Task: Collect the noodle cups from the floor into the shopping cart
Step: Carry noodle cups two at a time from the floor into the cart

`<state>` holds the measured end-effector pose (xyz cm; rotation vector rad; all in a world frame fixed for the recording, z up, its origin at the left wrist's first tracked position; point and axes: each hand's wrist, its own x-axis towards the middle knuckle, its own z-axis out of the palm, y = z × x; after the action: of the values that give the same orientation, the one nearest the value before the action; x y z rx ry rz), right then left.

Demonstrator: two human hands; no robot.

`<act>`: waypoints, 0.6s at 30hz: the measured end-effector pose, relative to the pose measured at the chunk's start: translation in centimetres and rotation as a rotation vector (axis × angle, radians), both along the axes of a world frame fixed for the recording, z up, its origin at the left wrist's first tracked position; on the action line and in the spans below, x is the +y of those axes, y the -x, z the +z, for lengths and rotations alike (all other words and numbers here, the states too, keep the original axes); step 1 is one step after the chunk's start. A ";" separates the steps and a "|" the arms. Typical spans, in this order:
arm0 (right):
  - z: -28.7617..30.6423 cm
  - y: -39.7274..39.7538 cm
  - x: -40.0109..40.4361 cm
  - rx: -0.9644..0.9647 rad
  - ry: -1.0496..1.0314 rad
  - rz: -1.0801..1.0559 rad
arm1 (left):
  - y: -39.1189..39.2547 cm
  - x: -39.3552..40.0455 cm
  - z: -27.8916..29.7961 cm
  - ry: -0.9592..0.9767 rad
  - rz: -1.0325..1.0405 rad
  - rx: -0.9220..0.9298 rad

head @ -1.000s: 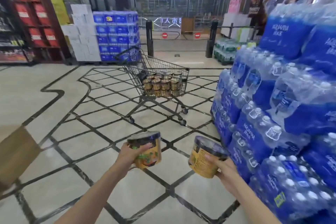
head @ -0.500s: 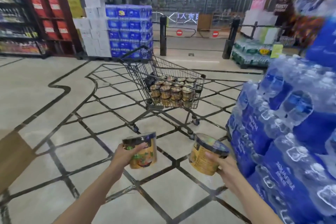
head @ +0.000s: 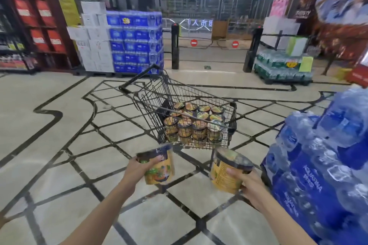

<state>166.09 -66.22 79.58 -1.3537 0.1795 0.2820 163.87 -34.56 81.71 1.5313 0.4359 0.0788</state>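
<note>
Hands hold one noodle cup each, above the floor point(head: 59, 165): left hand point(head: 137, 167) curls around the left cup point(head: 159, 167), right hand point(head: 249, 183) wraps the right cup point(head: 227, 173). Shopping cart point(head: 151, 103) stands just ahead, holding more cups point(head: 195, 125); water packs point(head: 318, 175) stand at right.

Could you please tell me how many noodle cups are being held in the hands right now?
2: one yellow noodle cup with a dark lid in the left hand, one yellow noodle cup with a dark rim in the right hand. None hidden.
</note>
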 end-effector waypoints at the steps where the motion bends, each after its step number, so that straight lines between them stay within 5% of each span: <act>1: 0.2 -1.8 0.5 -0.012 0.011 -0.009 | -2.1 0.5 -0.2 0.010 -0.008 0.014; 18: -0.3 -40.3 7.9 -0.060 0.094 -0.010 | -39.8 5.2 -1.4 -0.179 -0.011 -0.014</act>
<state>206.43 -58.30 79.26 -1.4526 0.1507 0.2269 203.64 -29.31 80.35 1.7075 0.4177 0.1223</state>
